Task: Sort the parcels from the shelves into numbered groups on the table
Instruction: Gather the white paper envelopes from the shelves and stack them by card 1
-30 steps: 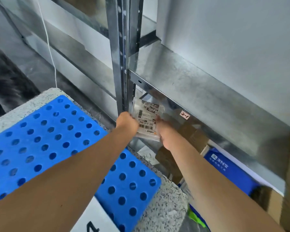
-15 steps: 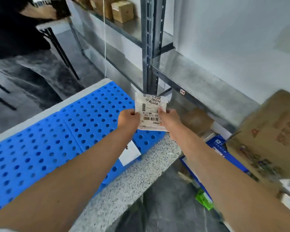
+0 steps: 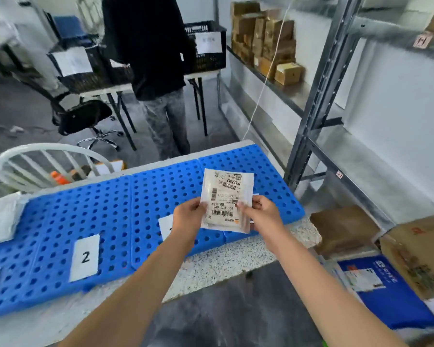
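— Where was the parcel (image 3: 227,200)?
— It was held up over the blue mat (image 3: 98,209) on the desk (image 3: 216,269). The left hand (image 3: 189,216) pinched its left edge with curled fingers, and the right hand (image 3: 259,214) pinched its right edge.
— What could have gone wrong?
— I think it could have landed by the wrong number. The card marked 2 (image 3: 85,257) was easy to read, but the next card (image 3: 166,227) was half hidden behind the left hand. The parcel looked thin and smooth, so a loose pinch could have let it slip.
— What else was there?
— A white bag (image 3: 0,219) lay at the far left of the mat. A white chair back (image 3: 48,146) stood behind the desk, a person in a dark top (image 3: 150,58) stood farther back, and brown boxes (image 3: 268,43) sat on the metal shelf (image 3: 292,92) at the right. Nothing stood between the parcel and the mat.
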The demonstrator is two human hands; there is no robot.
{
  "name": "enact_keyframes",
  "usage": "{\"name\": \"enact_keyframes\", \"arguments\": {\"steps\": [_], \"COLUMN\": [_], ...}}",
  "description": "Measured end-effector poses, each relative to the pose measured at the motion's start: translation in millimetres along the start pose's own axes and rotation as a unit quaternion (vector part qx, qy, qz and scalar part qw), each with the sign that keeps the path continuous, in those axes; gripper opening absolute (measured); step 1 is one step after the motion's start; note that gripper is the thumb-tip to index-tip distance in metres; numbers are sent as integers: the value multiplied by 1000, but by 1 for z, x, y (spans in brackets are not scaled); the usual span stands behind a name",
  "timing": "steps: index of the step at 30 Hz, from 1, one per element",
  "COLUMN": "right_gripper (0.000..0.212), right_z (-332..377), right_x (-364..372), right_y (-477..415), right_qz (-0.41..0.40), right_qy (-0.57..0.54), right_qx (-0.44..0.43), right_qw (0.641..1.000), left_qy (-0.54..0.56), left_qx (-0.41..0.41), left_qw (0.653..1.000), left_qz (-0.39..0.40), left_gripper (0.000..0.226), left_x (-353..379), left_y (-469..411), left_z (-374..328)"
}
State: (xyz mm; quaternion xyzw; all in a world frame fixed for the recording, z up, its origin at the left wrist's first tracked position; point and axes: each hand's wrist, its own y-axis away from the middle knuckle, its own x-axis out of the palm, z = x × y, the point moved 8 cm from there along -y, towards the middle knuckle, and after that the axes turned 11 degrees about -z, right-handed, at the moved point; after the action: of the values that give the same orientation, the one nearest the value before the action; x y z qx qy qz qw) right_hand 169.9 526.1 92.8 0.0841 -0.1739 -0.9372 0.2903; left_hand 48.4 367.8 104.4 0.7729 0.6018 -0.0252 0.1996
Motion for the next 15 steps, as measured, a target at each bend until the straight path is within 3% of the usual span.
{"name": "enact_keyframes", "arguments": {"steps": [3,7,15], "right_gripper": [25,30,26], "right_z": [19,31,10], "right_x": [36,107,301], "right_y": [11,33,110], "right_qz": [43,90,208], "right_qy": [37,67,134], "right_qx": [-38,-67,-51], "right_qw": [998,991,967], "left_qy": [10,20,25], "left_qx": [-18,-22,-34], "left_qw": [999,998,984], "left_qz": [-26,-60,-175], "left_gripper": [34,26,18], "left_x": [-46,-119,-313], "left_y": [-12,-22,-40], "left_z": [7,12,57]}}
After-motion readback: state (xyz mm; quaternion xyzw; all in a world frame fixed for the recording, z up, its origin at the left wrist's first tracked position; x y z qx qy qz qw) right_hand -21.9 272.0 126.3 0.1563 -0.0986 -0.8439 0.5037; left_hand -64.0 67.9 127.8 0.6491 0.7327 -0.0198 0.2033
